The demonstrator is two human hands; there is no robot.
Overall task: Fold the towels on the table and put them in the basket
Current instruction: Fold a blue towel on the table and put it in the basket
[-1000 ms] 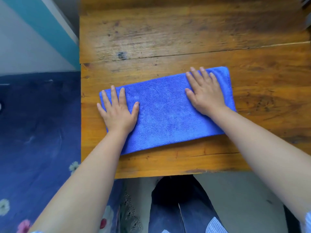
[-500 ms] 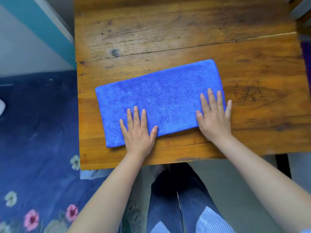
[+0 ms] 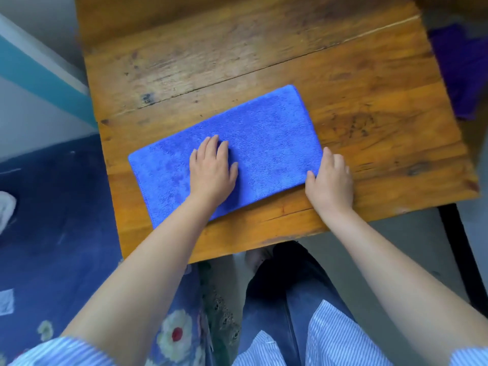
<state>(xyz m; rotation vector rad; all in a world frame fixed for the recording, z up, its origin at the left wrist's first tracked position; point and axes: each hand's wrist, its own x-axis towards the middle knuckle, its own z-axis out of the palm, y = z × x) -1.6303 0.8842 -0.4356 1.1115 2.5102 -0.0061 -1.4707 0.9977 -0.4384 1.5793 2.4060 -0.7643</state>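
A blue towel (image 3: 253, 143), folded into a long rectangle, lies slanted on the wooden table (image 3: 264, 56). My left hand (image 3: 212, 170) rests flat on the towel's middle, fingers straight and pressing down. My right hand (image 3: 331, 178) is at the towel's near right corner. Its thumb lies on top of the cloth and its fingers curl at the right edge, pinching the corner. No basket is in view.
A dark purple cloth (image 3: 464, 70) lies past the table's right edge. A black table leg (image 3: 459, 249) stands at the near right. A blue floral mat (image 3: 52, 233) covers the floor on the left, and my legs are below the table's near edge.
My left hand slid from the towel's near edge up to its middle. My right hand shifted from lying flat on the near right part to pinching the right corner.
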